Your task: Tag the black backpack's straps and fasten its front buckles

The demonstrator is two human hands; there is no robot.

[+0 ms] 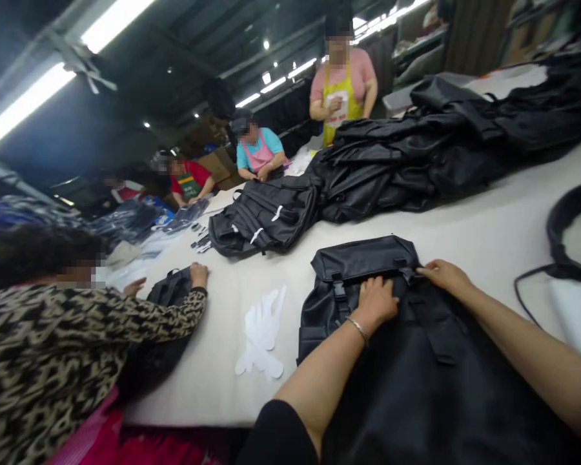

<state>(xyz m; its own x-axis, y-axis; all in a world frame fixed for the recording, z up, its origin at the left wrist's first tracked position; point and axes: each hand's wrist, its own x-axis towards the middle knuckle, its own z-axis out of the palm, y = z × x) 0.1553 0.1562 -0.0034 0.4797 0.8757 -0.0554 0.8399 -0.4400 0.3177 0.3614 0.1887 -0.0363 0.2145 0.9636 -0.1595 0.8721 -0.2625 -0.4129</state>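
Note:
A black backpack [416, 361] lies flat on the pale table [484, 232] in front of me, its top flap pointing away. My left hand [376, 300] presses on the bag just below the flap, fingers curled onto the fabric beside a strap buckle; a thin bracelet sits on that wrist. My right hand [444, 274] rests at the flap's right edge, fingertips pinched on the fabric there.
A heap of black backpacks [416, 155] runs along the table's far side, with one more bag [264, 223] lying apart. White paper cut-outs [262, 332] lie left of my bag. A person in a patterned sleeve [126, 323] works at my left; several others work farther along.

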